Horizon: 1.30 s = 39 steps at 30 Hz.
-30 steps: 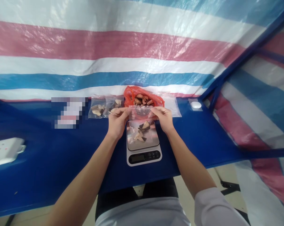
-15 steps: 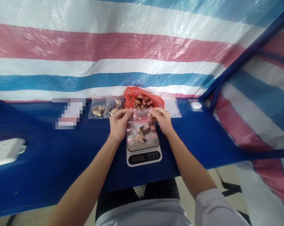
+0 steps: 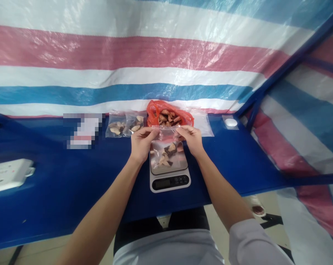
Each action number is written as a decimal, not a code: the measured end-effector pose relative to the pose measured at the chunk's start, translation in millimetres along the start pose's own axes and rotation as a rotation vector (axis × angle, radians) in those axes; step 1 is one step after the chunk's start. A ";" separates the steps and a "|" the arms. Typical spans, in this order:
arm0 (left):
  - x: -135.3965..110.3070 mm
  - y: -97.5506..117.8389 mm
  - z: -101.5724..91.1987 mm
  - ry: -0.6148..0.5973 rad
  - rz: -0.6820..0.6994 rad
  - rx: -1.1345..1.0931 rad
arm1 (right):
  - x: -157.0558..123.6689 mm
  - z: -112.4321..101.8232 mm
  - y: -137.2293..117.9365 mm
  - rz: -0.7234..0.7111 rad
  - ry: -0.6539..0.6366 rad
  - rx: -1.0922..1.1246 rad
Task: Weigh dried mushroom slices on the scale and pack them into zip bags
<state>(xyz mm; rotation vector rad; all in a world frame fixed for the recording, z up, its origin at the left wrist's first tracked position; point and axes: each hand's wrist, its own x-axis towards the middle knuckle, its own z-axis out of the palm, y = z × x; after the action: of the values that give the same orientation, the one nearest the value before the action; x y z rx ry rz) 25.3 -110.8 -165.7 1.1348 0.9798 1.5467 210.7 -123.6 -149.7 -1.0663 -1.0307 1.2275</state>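
Observation:
A clear plastic zip bag (image 3: 158, 151) with several dried brown-and-tan pieces (image 3: 169, 151) inside is stretched between my hands. My left hand (image 3: 142, 143) pinches its upper left corner. At the upper right corner, the fingers of my right hand (image 3: 190, 139) are closed on the same bag. Below it is a white kitchen scale (image 3: 169, 187) with a metal plate and a dark display; whether the bag rests on the plate I cannot tell. Just behind my hands lies an open red plastic bag (image 3: 152, 115) full of similar dried pieces (image 3: 168, 117).
Two filled clear bags, one at the far left (image 3: 116, 128) and one beside it (image 3: 135, 124), lie on the blue table (image 3: 100, 195). Flat clear bags (image 3: 206, 125) are at right, near a small packet with a white disc (image 3: 231, 123). A white power strip (image 3: 10, 175) lies left.
The bag's top edge is pulled straighter between my hands. The view has shifted slightly, and a foot now shows on the floor at the lower right.

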 end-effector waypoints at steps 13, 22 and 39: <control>-2.6 3.2 2.0 -0.051 -0.013 0.005 | -1.6 1.5 5.1 0.028 -0.007 -0.027; -5.2 4.0 0.8 -0.050 0.002 0.036 | -0.6 1.8 9.0 -0.062 -0.021 -0.053; -1.9 6.6 0.3 -0.077 -0.008 0.068 | -0.5 6.0 10.2 -0.085 -0.023 -0.074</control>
<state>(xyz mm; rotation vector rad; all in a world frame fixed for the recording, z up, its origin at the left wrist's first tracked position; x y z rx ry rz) 24.4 -114.1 -159.8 1.2269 0.9901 1.4622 202.8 -123.3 -158.5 -1.0562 -1.1354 1.1432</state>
